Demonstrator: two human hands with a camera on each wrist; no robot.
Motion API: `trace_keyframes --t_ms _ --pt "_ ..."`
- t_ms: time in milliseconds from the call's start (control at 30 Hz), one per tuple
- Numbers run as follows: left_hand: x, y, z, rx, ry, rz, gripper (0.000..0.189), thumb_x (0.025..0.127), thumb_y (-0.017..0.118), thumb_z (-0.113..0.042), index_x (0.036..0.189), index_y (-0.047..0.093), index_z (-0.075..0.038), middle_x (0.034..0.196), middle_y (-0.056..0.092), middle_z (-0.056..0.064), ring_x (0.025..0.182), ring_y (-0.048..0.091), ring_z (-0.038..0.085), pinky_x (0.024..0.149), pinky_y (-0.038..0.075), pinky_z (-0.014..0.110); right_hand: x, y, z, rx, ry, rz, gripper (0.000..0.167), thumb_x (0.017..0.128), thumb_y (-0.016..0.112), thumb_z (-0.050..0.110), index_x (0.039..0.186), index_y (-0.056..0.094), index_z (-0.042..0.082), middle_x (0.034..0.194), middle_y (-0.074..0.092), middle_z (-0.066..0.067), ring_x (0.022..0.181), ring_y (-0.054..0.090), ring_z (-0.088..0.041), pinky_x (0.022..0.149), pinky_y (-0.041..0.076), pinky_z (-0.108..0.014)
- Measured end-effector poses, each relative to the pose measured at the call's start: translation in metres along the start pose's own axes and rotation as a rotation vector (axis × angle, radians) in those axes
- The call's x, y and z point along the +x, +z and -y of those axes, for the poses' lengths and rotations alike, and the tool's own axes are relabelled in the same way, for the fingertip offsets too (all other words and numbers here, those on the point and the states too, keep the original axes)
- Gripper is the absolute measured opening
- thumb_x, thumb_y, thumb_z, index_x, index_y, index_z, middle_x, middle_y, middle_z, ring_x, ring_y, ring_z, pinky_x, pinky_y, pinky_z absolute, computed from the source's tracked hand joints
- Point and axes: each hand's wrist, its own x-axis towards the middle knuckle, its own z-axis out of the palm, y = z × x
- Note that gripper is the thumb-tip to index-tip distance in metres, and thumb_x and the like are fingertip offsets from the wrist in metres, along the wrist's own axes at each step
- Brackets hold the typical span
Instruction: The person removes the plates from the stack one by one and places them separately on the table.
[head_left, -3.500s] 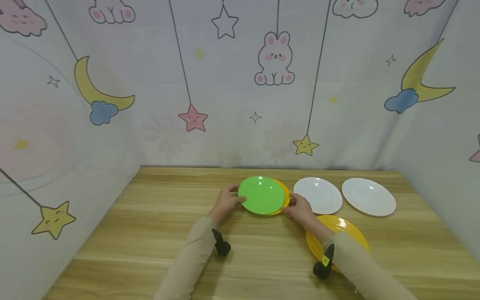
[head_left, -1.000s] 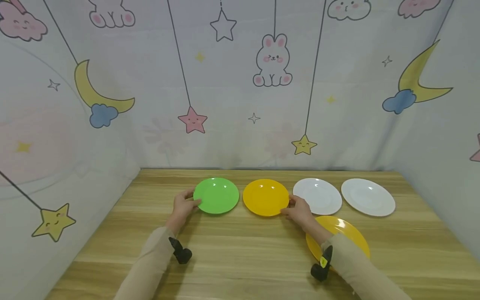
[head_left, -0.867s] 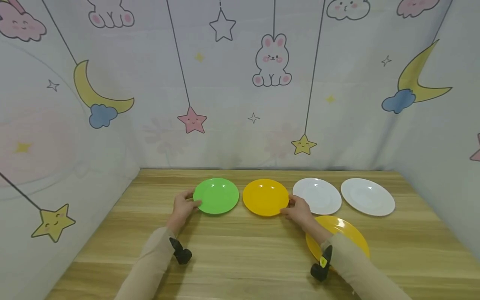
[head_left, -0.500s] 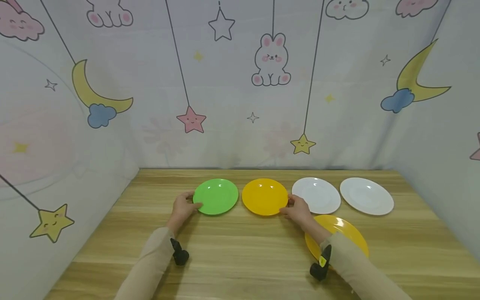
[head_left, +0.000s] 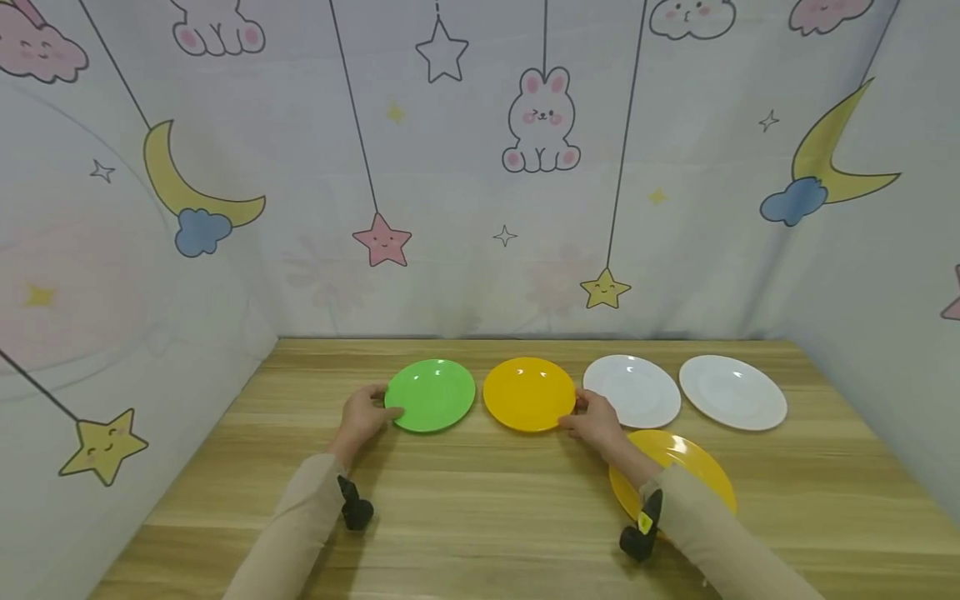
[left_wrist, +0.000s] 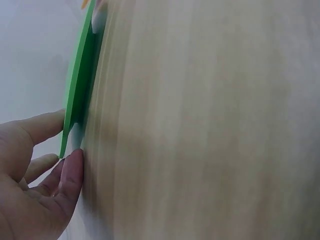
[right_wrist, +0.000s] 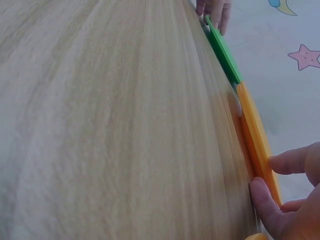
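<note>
My left hand (head_left: 365,416) holds the left rim of a small green plate (head_left: 431,395) at the back of the table. In the left wrist view, its fingers lie on both sides of the green rim (left_wrist: 76,80), which stands slightly off the wood. To the right, a small yellow-orange plate (head_left: 529,394) lies beside the green one, a narrow gap between them. My right hand (head_left: 595,417) grips that plate's right rim, with a digit on either side of the edge (right_wrist: 256,135) in the right wrist view.
Two white plates (head_left: 632,392) (head_left: 733,392) continue the row to the right. A larger yellow plate (head_left: 697,471) lies nearer, partly hidden under my right forearm. Cartoon-printed cloth walls (head_left: 465,192) enclose the wooden table (head_left: 465,517) at the back and sides.
Earlier the green plate overlapped the yellow-orange one; my left hand has moved it left, beside that plate. Lately it has shifted only slightly. My right hand has kept its place on the yellow-orange rim.
</note>
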Motion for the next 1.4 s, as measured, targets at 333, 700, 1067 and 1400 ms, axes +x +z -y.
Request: trace_keyframes --t_ms 333,700,1067,1400 --pt "0.005 -0.013 -0.014 0.091 -0.03 -0.03 0.062 0.081 0.067 -0.02 0.13 0.04 0.007 0.131 0.04 0.029 0.12 0.038 0.044 0.098 0.036 0.051 0.002 0.001 -0.002 -0.016 0.007 -0.005 0.06 0.076 0.067 0.001 0.13 0.041 -0.008 0.117 0.051 -0.024 0.088 0.057 -0.025 0.07 0.055 -0.03" --pt "0.012 0.009 -0.053 0.065 -0.026 0.005 0.068 0.079 0.069 -0.026 0.129 0.04 0.01 0.124 0.047 0.029 0.109 0.051 0.039 0.091 0.045 0.043 0.0 -0.002 0.001 -0.022 -0.006 -0.007 0.056 0.076 0.067 0.0 0.127 0.044 -0.008 0.114 0.052 -0.024 0.085 0.057 -0.024 0.068 0.056 -0.03" --pt "0.006 0.054 -0.092 -0.078 -0.024 0.123 0.065 0.079 0.071 -0.024 0.13 0.043 0.005 0.119 0.052 0.024 0.087 0.063 0.029 0.068 0.055 0.029 -0.002 -0.002 0.003 0.005 -0.037 0.003 0.057 0.075 0.069 0.001 0.125 0.045 -0.01 0.111 0.052 -0.025 0.083 0.058 -0.024 0.066 0.056 -0.03" --pt "0.004 0.075 -0.101 -0.095 -0.011 0.2 0.065 0.075 0.074 -0.024 0.127 0.046 0.006 0.106 0.062 0.021 0.071 0.066 0.021 0.063 0.055 0.027 -0.001 0.0 0.002 -0.007 0.005 0.004 0.061 0.078 0.066 -0.001 0.132 0.039 -0.009 0.121 0.05 -0.026 0.089 0.057 -0.025 0.069 0.055 -0.029"
